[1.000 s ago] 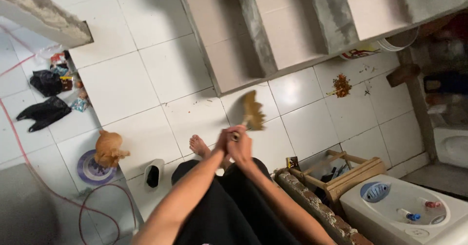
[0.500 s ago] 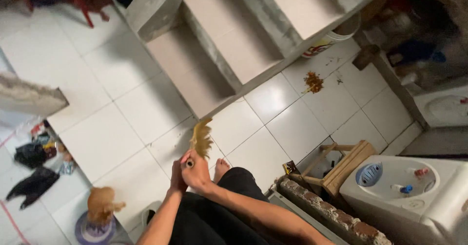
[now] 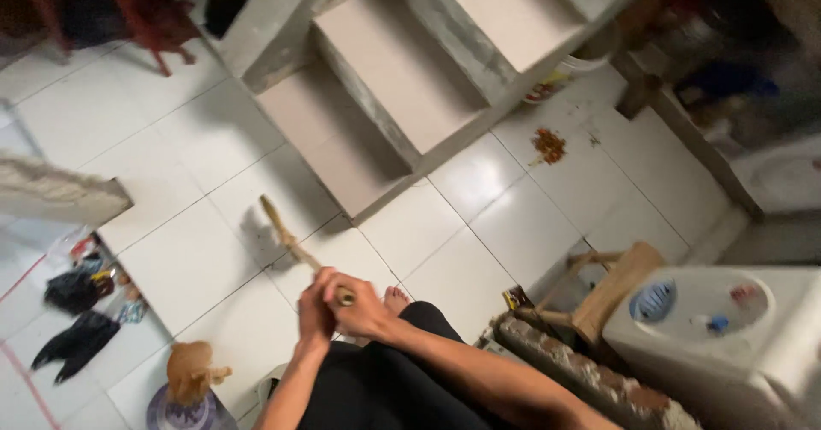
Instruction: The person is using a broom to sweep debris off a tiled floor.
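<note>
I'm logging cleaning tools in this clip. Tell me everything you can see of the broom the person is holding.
The broom is short, with a thin tan handle that looks like wood or bamboo and a slim, straw-coloured bristle end, blurred. It slants up and to the left, the bristle end over the white floor near the lowest stair step; whether it touches the tiles cannot be told. Both hands clasp its near end: the left hand beside the right hand, the round butt showing between them.

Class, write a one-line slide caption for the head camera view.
Both hands, left hand and right hand, grip a tan straw hand broom over white floor tiles near grey concrete steps.
</note>
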